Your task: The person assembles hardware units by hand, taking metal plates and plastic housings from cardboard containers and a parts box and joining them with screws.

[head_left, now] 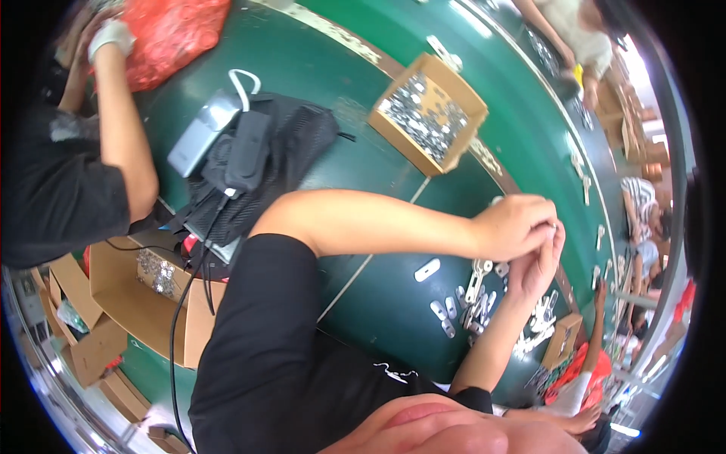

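My left hand (513, 227) and my right hand (535, 266) meet above the green table, fingertips pinched together. A tiny pale bit shows between the fingertips; its kind is too small to make out. Below and beside my hands lie loose parts: a white oval piece (427, 270), several grey oval pieces (446, 310), and a long pale part with a round end (476, 280). More pale parts (541, 318) are heaped just beyond my right forearm.
A cardboard box (386, 130) of small metal parts stands beside the green conveyor belt (522, 98). At left are a black bag (310, 129), a grey power bank (204, 129) and a cable. Co-workers sit at left and across; red plastic bags (174, 38) lie nearby.
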`<state>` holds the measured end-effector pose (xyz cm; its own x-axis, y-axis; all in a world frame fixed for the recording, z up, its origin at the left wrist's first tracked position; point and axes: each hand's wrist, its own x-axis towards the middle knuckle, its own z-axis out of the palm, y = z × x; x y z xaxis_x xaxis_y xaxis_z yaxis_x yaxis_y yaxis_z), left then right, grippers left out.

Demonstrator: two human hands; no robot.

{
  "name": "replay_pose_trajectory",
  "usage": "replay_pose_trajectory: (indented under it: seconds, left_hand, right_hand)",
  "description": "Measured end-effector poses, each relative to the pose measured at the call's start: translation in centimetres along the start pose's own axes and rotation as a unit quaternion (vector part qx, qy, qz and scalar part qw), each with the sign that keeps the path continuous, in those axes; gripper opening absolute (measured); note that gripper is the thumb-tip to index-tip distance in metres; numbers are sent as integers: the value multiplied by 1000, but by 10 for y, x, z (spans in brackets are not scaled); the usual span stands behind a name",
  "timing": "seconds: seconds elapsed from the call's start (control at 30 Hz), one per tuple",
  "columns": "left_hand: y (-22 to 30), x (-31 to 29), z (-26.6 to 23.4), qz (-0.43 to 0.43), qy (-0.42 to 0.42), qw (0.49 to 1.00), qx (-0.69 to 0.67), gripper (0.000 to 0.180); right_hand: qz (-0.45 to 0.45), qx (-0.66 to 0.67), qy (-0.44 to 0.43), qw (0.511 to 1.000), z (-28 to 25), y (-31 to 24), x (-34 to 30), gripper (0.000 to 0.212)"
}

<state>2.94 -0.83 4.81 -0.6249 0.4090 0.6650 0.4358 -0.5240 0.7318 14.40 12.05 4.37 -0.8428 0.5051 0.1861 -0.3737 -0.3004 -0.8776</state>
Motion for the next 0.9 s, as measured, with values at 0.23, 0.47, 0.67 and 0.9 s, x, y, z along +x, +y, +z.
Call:
replay_pose_trajectory:
  seconds: [0.23, 0.47, 0.67, 0.9]
  left_hand:
    - [20, 6, 21, -83, 60, 989, -108, 16]
    - [28, 15, 11, -192, -25, 962, -192, 13]
    - [15, 23, 18, -280, -53, 917, -279, 12]
    - [-35, 55, -27, -140, 63, 981, -116, 14]
  right_hand:
    - [6, 56, -82, 995, 12, 0, 0, 47]
    - [-20, 63, -25, 997, 7, -5, -3, 42]
    - [-77, -127, 12, 989, -7, -20, -13, 47]
    - [-68, -242, 37, 967, 32, -30, -1, 36]
